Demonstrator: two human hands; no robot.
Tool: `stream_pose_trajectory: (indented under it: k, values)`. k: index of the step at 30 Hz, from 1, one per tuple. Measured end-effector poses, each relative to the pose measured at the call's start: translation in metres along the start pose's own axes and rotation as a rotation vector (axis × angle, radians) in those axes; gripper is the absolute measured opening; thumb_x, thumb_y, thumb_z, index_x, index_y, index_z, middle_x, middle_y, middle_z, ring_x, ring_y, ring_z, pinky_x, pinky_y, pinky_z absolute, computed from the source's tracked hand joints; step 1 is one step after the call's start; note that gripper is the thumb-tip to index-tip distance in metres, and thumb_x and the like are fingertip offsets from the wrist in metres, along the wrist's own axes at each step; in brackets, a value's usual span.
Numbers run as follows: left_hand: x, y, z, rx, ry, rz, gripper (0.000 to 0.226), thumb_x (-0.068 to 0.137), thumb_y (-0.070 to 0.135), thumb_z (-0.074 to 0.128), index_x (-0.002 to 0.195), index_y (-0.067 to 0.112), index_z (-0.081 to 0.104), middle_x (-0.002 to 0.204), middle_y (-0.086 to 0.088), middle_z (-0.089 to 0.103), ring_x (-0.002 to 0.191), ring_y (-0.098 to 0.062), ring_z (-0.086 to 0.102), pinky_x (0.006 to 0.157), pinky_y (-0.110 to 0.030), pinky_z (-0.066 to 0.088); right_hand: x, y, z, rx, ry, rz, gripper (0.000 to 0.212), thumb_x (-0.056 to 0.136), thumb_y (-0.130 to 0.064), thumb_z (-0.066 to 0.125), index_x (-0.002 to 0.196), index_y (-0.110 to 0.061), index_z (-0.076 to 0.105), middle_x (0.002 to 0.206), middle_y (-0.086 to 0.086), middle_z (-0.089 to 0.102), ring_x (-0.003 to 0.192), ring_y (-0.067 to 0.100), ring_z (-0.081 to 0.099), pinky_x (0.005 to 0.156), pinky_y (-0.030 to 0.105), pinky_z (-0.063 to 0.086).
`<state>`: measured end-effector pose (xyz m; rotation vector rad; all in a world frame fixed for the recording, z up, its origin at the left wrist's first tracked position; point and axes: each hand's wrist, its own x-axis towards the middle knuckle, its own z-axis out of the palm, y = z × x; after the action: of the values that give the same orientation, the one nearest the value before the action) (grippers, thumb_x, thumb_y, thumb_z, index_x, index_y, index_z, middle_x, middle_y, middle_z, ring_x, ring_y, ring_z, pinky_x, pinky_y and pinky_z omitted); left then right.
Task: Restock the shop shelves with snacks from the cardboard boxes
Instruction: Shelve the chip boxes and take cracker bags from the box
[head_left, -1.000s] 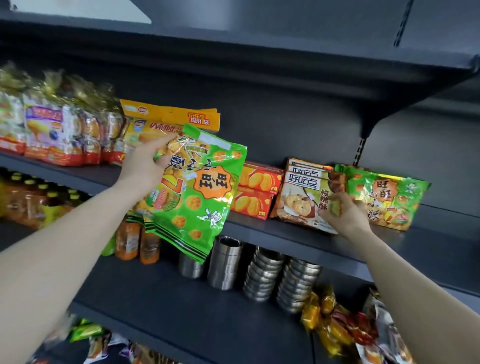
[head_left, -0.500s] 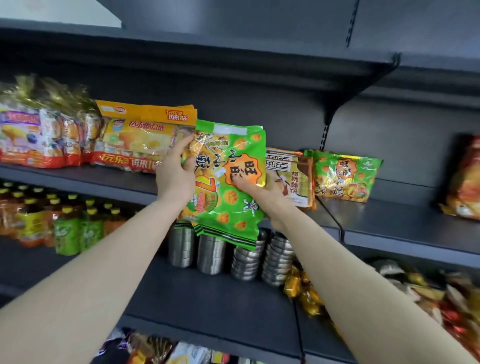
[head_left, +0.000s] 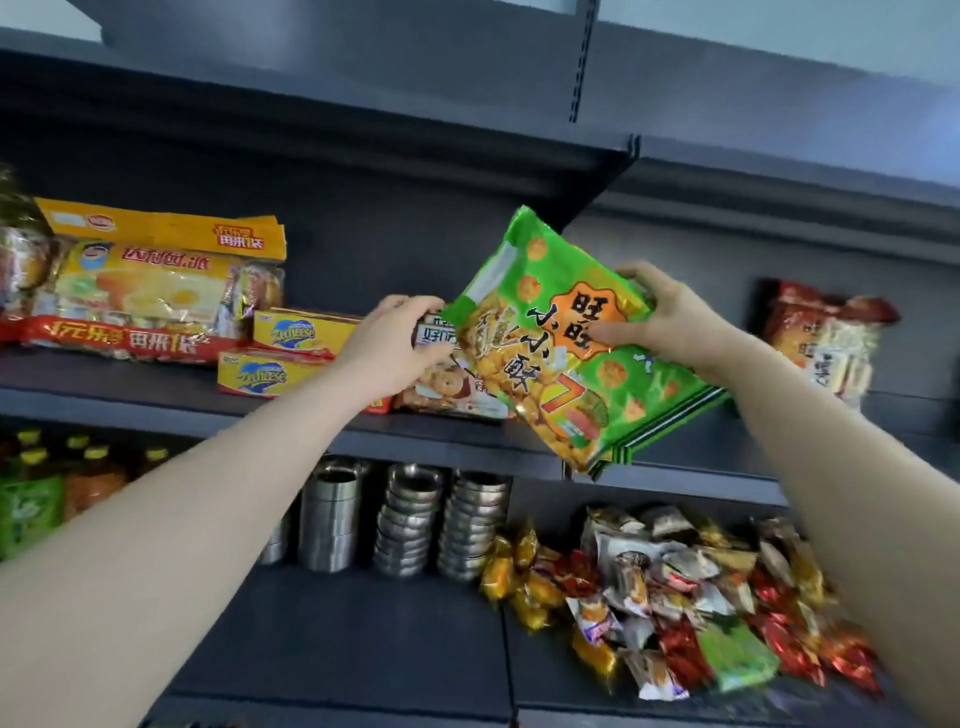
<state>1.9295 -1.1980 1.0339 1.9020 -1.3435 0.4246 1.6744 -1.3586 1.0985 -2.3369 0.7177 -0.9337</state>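
One green snack bag (head_left: 566, 353) tilted, upper edge pinched by right hand (head_left: 670, 322).

You see a green snack bag (head_left: 566, 343) of glossy plastic film. The shelf (head_left: 156, 395) is matt dark-grey painted metal. Your stacked tins (head_left: 410, 525) below are shiny bare metal.

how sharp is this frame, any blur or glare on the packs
Head view: the green snack bag held by the right hand reads fairly sharp; the loose wrapped snacks at lower right smear with blur; the shelf edges bow from the wide lens; soft glare sits on the yellow pie bag.
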Motion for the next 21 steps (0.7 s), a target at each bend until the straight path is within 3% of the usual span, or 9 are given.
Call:
stream_pose_trajectory:
  k: [4, 8, 15, 18, 21]
  values:
    - [0.025, 0.025, 0.045, 0.142, -0.045, 0.082, 0.053, 0.09, 0.035, 0.067, 0.14, 0.028, 0.05, 0.144, 0.001, 0.043, 0.13, -0.023, 0.045, 0.107, -0.039, 0.038, 0.028, 0.03, -0.052, -0.361, 0.072, -0.016, 0.071, 0.071, -0.038, 0.087, 0.13, -0.041, 0.047, 0.113, -0.003, 0.066, 0.095, 0.022, 0.067, 0.09, 0.042, 0.055]
    - [0.051, 0.042, 0.088, 0.251, -0.1, 0.124, 0.058, 0.09, 0.044, 0.064, 0.142, 0.03, 0.045, 0.148, 0.003, 0.038, 0.134, -0.022, 0.039, 0.108, -0.042, 0.038, 0.063, 0.071, -0.063, -0.696, -0.067, -0.02, 0.074, 0.073, -0.043, 0.084, 0.135, -0.046, 0.042, 0.109, 0.002, 0.065, 0.099, 0.026, 0.061, 0.089, 0.042, 0.053]
    - [0.091, 0.044, 0.124, 0.486, -0.228, 0.107, 0.094, 0.081, 0.067, 0.06, 0.155, 0.027, 0.018, 0.16, -0.002, 0.018, 0.146, -0.026, 0.021, 0.116, -0.041, 0.024, 0.137, 0.115, -0.061, -0.574, -0.268, -0.107, 0.07, 0.079, -0.034, 0.081, 0.138, -0.043, 0.045, 0.115, -0.005, 0.062, 0.098, 0.017, 0.06, 0.092, 0.036, 0.048]
    - [0.101, 0.036, 0.135, 0.541, -0.267, 0.067, 0.099, 0.078, 0.07, 0.06, 0.155, 0.031, 0.013, 0.161, 0.0, 0.015, 0.147, -0.025, 0.018, 0.117, -0.042, 0.022, 0.176, 0.135, -0.041, -0.739, -0.235, -0.193, 0.066, 0.084, -0.037, 0.077, 0.142, -0.039, 0.046, 0.137, -0.001, 0.057, 0.121, 0.024, 0.054, 0.106, 0.043, 0.043]
    - [0.103, 0.026, 0.148, 0.584, -0.283, 0.027, 0.1, 0.076, 0.074, 0.057, 0.155, 0.035, 0.008, 0.162, 0.002, 0.012, 0.147, -0.027, 0.019, 0.116, -0.046, 0.023, 0.197, 0.164, -0.006, -0.904, -0.197, -0.181, 0.093, 0.075, -0.058, 0.077, 0.151, -0.03, 0.031, 0.151, 0.005, 0.044, 0.134, 0.031, 0.045, 0.112, 0.054, 0.035]
